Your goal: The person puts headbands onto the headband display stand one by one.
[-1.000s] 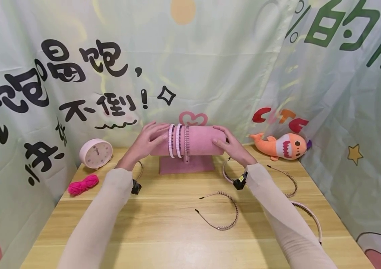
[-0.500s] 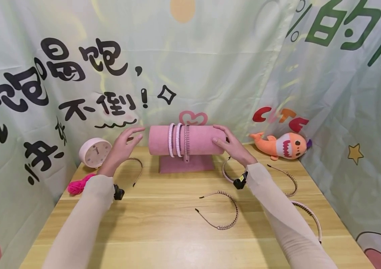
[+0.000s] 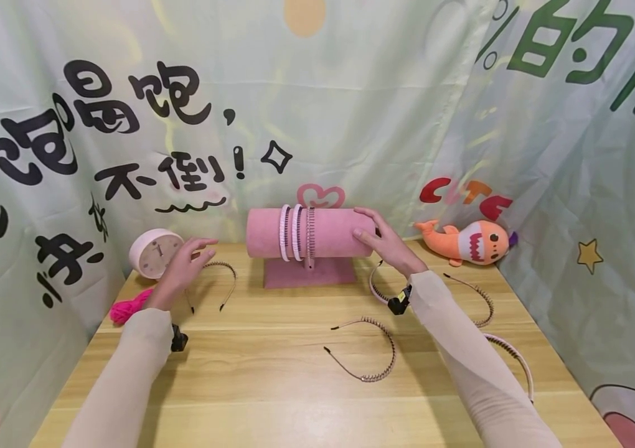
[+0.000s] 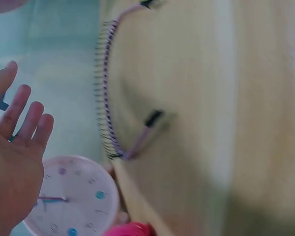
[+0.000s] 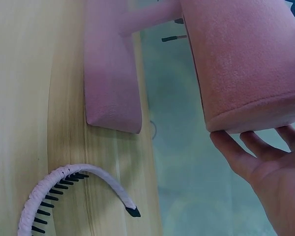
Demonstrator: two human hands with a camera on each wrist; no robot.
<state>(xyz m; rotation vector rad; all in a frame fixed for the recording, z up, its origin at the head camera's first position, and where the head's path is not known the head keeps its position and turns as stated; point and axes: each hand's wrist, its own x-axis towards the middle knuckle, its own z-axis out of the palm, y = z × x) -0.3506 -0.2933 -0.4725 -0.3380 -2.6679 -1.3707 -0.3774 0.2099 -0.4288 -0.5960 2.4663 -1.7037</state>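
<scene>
My right hand [image 3: 390, 246] grips the right end of a pink plush headband stand [image 3: 337, 233], thumb in front. In the right wrist view its fingertips meet the roll's end face. Around the roll sit two pale padded headbands [image 3: 297, 233] and a thin coiled headband [image 3: 310, 235]. My left hand [image 3: 184, 264] is in the air at the left, holding nothing, fingers spread loosely in front of the clock. Just beyond its fingers, a thin toothed headband [image 4: 105, 78] lies on the table with its tips toward me.
A coiled headband [image 3: 390, 354] lies mid-table. To the right are a thin one [image 3: 487, 305] and a padded one [image 3: 522, 361]; another padded headband [image 5: 39, 199] lies below the roll. A pink clock [image 3: 155, 254], pink yarn [image 3: 127, 309] and orange plush shark [image 3: 463, 242] stand around the edges.
My left hand has let go of the roll's left end and moved left and down toward the thin headband by the clock. My right hand has stayed on the stand.
</scene>
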